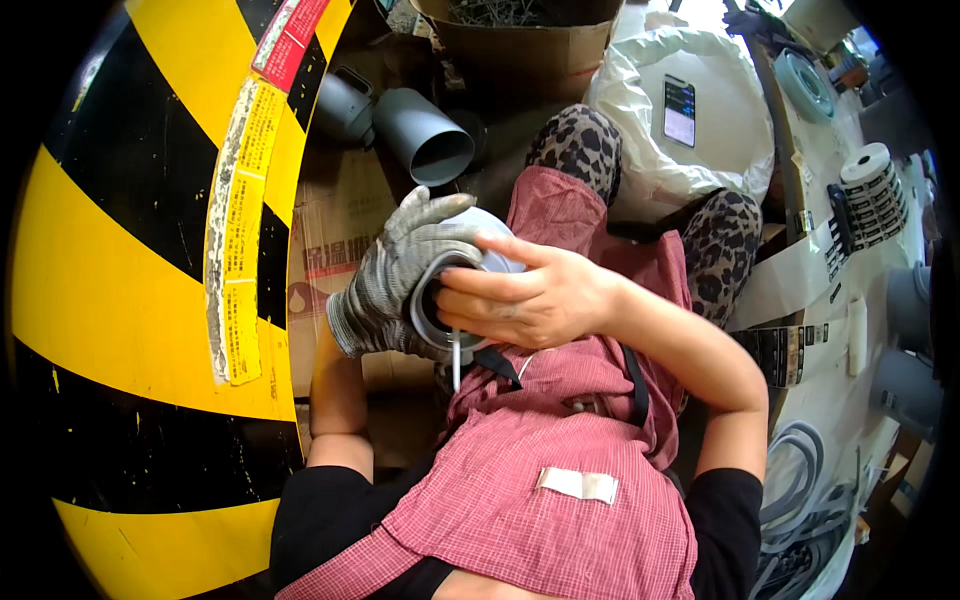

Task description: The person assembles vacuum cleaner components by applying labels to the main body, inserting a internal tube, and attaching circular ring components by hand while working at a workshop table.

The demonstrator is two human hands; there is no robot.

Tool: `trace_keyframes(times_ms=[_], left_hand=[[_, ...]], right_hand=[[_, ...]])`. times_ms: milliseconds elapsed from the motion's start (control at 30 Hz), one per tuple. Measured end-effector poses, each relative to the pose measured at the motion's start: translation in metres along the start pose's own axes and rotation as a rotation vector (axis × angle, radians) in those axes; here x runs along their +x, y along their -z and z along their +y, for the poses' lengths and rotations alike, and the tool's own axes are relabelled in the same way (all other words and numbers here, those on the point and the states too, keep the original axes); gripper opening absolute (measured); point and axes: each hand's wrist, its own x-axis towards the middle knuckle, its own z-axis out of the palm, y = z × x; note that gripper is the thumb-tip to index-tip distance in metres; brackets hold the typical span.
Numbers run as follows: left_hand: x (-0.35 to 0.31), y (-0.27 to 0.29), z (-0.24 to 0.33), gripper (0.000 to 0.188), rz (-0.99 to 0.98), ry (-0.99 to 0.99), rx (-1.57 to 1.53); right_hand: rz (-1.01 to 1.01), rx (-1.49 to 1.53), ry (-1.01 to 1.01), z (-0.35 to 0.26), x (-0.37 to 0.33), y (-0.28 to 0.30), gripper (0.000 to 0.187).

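In front of my lap I hold a grey plastic pipe fitting (482, 219), its round open end facing toward me. My left hand (390, 275), in a grey knit glove, wraps round its left side. Bare and bent over the rim, my right hand (545, 295) has its fingers partly inside the opening, with the thumb side against the outer wall. A thin pale strip (456, 360) hangs below the rim; where it is attached I cannot tell. The inside of the fitting is dark and mostly hidden by my fingers.
At left rises a yellow-and-black striped panel (110, 310). Grey pipe fittings (415, 125) lie ahead, near a cardboard box (520, 55) of metal pieces. A phone (680, 112) rests on a white-lined container (625, 165). The right bench (815, 400) bears label rolls (872, 190) and grey rings (795, 460).
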Motion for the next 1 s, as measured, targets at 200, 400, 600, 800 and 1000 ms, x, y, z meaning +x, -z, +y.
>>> trace_keyframes(times_ms=[200, 400, 600, 800, 1000], left_hand=[[0.008, -0.009, 0.024, 0.05, -0.165, 0.177, -0.129], [0.037, -0.007, 0.017, 0.052, -0.091, 0.132, -0.077], [0.108, 0.048, -0.03, 0.055, 0.243, 0.154, -0.21], [0.238, 0.122, -0.211, 0.057, 0.641, 0.379, 0.344], [0.208, 0.102, -0.178, 0.059, 0.804, 0.236, 0.203]], right_hand=[[0.321, -0.068, 0.28, 0.012, 0.01, 0.007, 0.023], [0.243, -0.061, 0.357, 0.026, 0.006, 0.017, 0.024], [0.152, 0.044, -0.041, 0.086, -0.005, 0.05, 0.037], [0.527, -0.395, -0.675, 0.068, -0.05, 0.102, 0.051], [0.233, -0.596, -0.84, 0.05, -0.132, 0.154, 0.013]])
